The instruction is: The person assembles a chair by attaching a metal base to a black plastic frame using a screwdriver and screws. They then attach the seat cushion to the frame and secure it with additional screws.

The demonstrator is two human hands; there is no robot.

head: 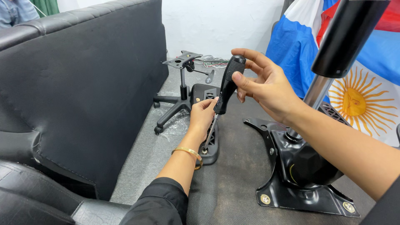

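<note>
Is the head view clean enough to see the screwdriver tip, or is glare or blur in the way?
Head view: even, soft light; the screwdriver and its tip at the screw are sharp. Mild glare on the black mechanism plate and chrome column. The black cylinder close to the camera is soft.

Under my work lies the upturned seat bottom (233,183), bearing a bolted black mechanism plate (300,183). Beyond, on the grey floor (141,158), stands a wheeled chair base (177,104).

black screwdriver handle (228,83), gold bangle (189,152), blue-white sun flag (358,83)
</note>
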